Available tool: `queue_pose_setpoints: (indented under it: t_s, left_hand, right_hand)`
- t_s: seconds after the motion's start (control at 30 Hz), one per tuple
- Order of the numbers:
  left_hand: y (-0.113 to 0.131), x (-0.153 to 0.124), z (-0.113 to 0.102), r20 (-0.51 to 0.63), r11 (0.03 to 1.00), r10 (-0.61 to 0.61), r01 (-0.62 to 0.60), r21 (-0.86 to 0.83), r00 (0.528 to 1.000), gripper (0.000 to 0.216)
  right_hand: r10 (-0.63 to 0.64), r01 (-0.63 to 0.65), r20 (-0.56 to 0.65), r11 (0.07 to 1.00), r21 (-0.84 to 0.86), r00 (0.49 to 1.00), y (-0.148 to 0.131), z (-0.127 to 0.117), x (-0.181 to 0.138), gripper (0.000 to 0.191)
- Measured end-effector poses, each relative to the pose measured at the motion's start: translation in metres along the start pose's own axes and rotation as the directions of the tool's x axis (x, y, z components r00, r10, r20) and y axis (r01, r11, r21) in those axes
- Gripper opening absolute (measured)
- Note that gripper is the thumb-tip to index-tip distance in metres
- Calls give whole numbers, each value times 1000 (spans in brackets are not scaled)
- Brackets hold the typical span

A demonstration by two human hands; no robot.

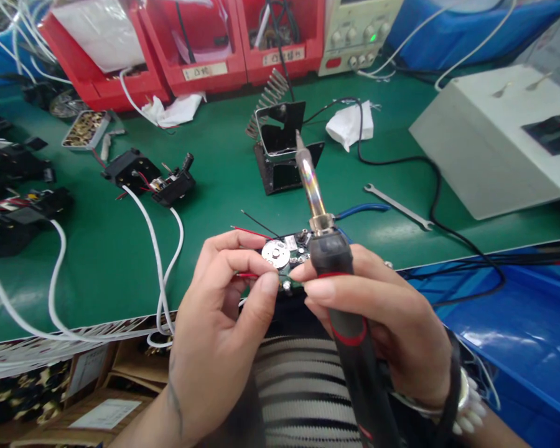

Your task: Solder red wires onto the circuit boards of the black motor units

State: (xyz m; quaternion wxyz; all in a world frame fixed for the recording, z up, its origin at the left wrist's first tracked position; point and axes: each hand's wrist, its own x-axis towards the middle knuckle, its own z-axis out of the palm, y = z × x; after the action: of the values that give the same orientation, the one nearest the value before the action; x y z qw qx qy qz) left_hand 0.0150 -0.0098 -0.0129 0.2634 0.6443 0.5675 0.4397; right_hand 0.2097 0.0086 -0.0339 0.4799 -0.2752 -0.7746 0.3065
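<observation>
My left hand [219, 323] pinches a thin red wire [248, 274] between thumb and forefinger, beside a small motor circuit board [284, 252] held just above my lap. Red and black wires stick out from the board to the left. My right hand [387, 317] grips a black soldering iron [340, 274] with red rings, its metal tip pointing up and away toward the stand. The right fingertips also touch the board's edge.
A black soldering iron stand [282, 149] stands on the green mat [214, 186]. A wrench [396, 206], white cables [158, 249], black motor parts [149, 177], red bins [191, 43], a power supply [359, 31] and a white box [499, 137] surround it.
</observation>
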Motion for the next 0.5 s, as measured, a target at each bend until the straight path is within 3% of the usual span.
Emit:
queue_pose_setpoints:
  t_s: [0.2,0.5]
  left_hand:
    - [-10,7,-6,55,999,-10,12,-37,998,14]
    - [-12,9,-4,22,999,14,-13,-39,1000,17]
  right_hand:
    - [-151,167,81,956,-242,985,5,-2,9,24]
    - [-135,165,160,969,-187,978,3,-7,15,22]
